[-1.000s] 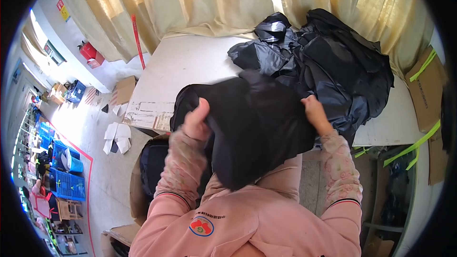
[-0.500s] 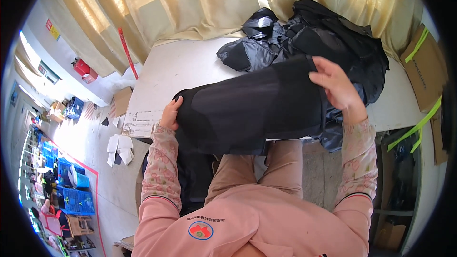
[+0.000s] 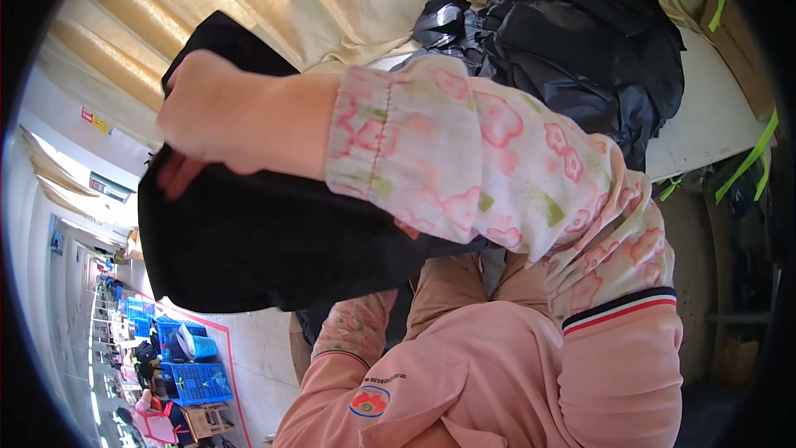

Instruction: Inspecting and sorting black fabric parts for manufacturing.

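A black cloth garment piece (image 3: 274, 241) is held up on the left, spread out in front of me. My right arm reaches across to its far-left part, and my right hand (image 3: 203, 112) is closed on the cloth, with the fingertips partly covered. Only the left forearm in its flowered sleeve cover (image 3: 356, 323) shows, running up beneath the cloth. The left hand itself is hidden behind the cloth and my right arm, so its grip cannot be seen.
A heap of black garments (image 3: 580, 58) lies on the white table (image 3: 696, 108), below yellowish curtains (image 3: 332, 0). At the far right stands a cardboard box (image 3: 738, 50) with bright green straps. Blue crates (image 3: 199, 382) stand on the floor at the lower left.
My right hand has swung from the cloth's right end across to the left, carrying cloth with it. The cloth has moved left. My left hand has gone out of sight, and the view has shifted.
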Demonstrator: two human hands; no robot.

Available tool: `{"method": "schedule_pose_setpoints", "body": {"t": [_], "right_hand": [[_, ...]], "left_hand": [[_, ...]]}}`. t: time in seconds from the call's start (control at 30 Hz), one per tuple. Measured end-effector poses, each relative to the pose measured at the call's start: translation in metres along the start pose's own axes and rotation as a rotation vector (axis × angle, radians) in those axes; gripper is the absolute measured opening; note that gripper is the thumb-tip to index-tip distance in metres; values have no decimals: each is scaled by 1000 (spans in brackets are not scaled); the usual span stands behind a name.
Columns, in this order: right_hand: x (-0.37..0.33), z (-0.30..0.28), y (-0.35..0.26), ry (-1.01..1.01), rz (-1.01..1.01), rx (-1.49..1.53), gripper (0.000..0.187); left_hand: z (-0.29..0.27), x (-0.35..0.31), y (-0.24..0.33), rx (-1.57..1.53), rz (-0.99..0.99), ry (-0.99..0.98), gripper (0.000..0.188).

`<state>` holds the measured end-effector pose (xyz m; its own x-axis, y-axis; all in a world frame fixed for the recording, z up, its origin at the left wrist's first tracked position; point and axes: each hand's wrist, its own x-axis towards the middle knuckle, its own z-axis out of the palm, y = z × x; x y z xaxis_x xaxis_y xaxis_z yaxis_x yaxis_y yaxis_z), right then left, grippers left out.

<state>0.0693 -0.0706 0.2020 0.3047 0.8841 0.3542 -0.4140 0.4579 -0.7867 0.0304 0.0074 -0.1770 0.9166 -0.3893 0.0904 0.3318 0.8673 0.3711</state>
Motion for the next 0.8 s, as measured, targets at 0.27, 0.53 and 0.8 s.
{"method": "schedule_pose_setpoints", "body": {"t": [0.27,0.53,0.8], "right_hand": [[-37,-26,-20,218,-94,-256,22],[-185,-159,17,504,133,-773,54],[-274,-286,248,961,346,-1230,46]], "left_hand": [[-33,-84,0,-412,146,-116,37],[12,-150,161,664,264,925,36],[-24,-59,159,2371,691,930,57]]}}
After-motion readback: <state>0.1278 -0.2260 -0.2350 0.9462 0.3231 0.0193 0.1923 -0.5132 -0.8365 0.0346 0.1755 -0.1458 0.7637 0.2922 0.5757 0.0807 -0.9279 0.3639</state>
